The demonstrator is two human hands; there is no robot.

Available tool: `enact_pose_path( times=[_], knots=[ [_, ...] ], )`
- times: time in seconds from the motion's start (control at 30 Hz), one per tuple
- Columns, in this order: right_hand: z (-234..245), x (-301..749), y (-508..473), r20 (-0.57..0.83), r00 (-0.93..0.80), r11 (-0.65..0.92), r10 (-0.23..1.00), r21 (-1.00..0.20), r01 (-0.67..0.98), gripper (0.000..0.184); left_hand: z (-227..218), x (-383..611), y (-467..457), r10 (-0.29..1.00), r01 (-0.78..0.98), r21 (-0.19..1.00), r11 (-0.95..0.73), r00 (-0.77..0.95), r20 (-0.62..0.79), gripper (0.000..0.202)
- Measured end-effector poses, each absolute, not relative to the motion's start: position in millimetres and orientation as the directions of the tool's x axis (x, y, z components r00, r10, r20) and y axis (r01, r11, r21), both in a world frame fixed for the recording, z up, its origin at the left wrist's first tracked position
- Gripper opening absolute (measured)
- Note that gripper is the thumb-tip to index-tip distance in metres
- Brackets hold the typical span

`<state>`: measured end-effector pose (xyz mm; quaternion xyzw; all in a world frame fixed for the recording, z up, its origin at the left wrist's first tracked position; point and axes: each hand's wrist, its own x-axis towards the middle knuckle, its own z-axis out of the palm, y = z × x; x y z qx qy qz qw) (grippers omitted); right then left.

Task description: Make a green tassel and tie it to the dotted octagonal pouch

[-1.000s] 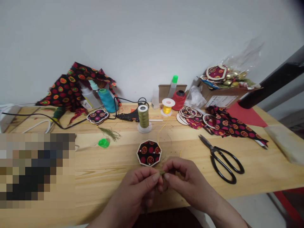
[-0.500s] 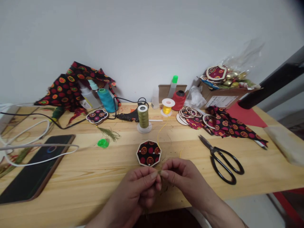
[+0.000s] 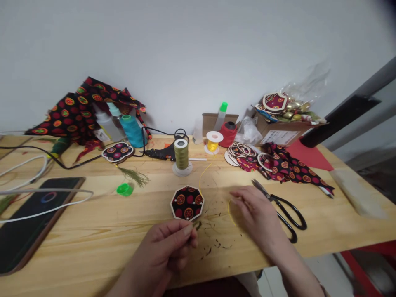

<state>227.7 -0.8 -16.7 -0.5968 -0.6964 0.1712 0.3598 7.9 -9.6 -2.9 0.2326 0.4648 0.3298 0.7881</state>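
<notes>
Between the thumb and fingers of my left hand (image 3: 168, 243) is a small loop of olive-green thread (image 3: 197, 225). Just beyond these fingertips lies an octagonal ornament (image 3: 187, 203), a pale frame around dark patterned fabric with small white beads. My right hand (image 3: 253, 210) is over the table with its fingers stretched forward and slightly apart. Its fingertips are beside a loose length of yellow thread (image 3: 229, 212); whether they touch it is unclear. Black-handled scissors (image 3: 275, 200) lie beyond and to the right of that hand, partly hidden by it.
Spools of olive (image 3: 181, 156), yellow (image 3: 213, 144), red (image 3: 229, 134) and blue thread (image 3: 133, 131) stand at the back. A glue gun (image 3: 161, 153) lies among them. At left are a phone (image 3: 40, 222), a green cap (image 3: 124, 189) and a tasselled ornament (image 3: 117, 152). Thread scraps (image 3: 213, 247) dot the front.
My right hand has parted from the left and moved right and forward to the yellow thread. My left hand keeps its pinch, the green loop now showing. The view has shifted slightly.
</notes>
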Motion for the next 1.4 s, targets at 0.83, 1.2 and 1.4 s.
enact_pose_path(
  times=[0.83,1.2,1.4],
  knots=[
    [-19.2,254.2,-0.9,0.250,-0.293,0.378,0.923,-0.450,0.809,0.015,-8.3,7.5,-11.0,0.740,-0.342,0.657,0.672,0.353,-0.573,0.023],
    [-17.7,247.3,-0.2,0.180,-0.266,0.315,0.947,-0.359,0.879,0.020,-7.3,8.8,-11.5,0.747,-0.340,0.667,0.663,0.363,-0.557,0.023],
    [-9.7,238.6,-6.2,-0.190,-0.002,-0.174,0.982,-0.903,0.394,0.020,-5.7,9.0,-11.9,0.745,-0.335,0.667,0.665,0.358,-0.563,0.022]
  ],
)
